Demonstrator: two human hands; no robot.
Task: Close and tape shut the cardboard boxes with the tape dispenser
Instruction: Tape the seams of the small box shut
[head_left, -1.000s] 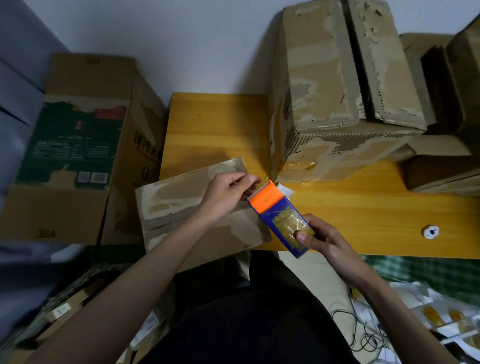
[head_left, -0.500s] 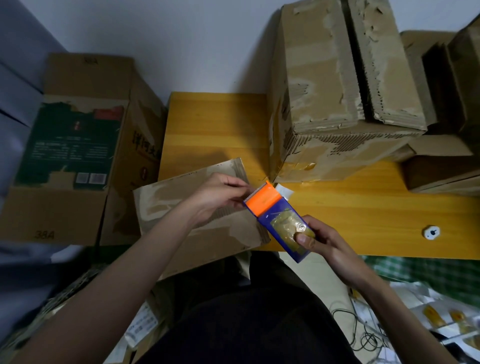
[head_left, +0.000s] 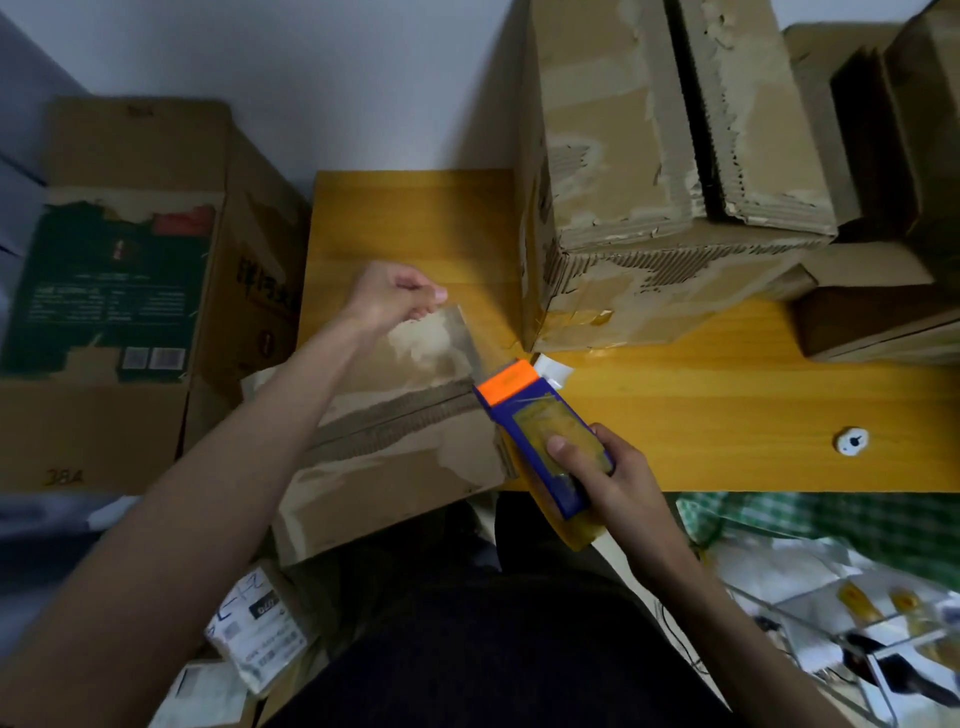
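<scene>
Desk (head_left: 727, 415): glossy yellow wood. Boxes (head_left: 649, 156): matt cardboard, torn, rough. Dispenser (head_left: 540, 431): smooth blue and orange plastic.

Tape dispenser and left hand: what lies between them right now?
In the head view, a pulled-out strip of clear tape spans from the left hand to the tape dispenser, above the flat cardboard box.

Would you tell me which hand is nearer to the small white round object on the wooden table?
Right. The right hand, gripping the tape dispenser, sits just left of the white round object; the left hand, pinching pulled tape, is far across the table.
</scene>
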